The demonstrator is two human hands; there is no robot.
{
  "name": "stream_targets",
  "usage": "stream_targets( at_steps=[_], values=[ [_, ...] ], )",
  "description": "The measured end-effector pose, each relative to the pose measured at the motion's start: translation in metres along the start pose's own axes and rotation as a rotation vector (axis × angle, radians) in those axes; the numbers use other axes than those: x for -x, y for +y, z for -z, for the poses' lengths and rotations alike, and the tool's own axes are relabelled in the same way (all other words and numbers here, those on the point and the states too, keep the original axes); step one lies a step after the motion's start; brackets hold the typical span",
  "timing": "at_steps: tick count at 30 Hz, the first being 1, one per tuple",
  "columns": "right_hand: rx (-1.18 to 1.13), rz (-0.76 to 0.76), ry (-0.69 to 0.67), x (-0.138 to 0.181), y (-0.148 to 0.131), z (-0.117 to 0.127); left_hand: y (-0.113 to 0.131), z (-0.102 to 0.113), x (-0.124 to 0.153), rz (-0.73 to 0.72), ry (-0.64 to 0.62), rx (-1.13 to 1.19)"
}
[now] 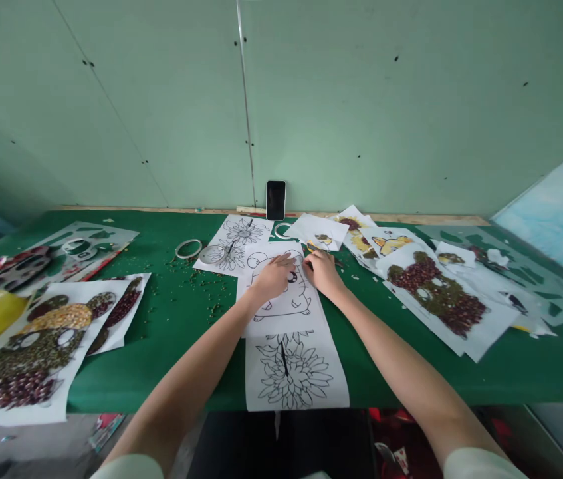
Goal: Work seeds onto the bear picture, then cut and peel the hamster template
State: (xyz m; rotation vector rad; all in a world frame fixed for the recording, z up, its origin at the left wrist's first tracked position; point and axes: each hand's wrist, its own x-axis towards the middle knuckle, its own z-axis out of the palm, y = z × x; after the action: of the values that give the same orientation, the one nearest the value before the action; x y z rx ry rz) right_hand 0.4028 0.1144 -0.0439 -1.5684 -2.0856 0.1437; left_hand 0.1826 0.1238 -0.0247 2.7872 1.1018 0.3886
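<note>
Reaching the near edge of the green table (171,382), a flower drawing (297,376) adjoins a cartoon animal drawing (281,309). The left hand (275,275) lies flattened over the latter, fingers extended; the right hand (323,269) bends at its edge, hold impossible to tell. Behind stands a phone (276,199).

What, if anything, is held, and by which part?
Cannot be told: the left hand lies on the cartoon sheet, the right hand at its right edge.
</note>
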Motion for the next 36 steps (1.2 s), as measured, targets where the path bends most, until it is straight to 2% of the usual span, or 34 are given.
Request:
stream_targets(
  at_steps=[20,36],
  values=[
    [0.027,0.149,-0.047,0.002,-0.005,0.008,0.001,0.004,0.002,0.073,0.01,0.101],
    [-0.035,0.176,-0.129,0.003,-0.008,0.022,-0.004,0.003,0.002,0.093,-0.016,0.139]
  ],
)
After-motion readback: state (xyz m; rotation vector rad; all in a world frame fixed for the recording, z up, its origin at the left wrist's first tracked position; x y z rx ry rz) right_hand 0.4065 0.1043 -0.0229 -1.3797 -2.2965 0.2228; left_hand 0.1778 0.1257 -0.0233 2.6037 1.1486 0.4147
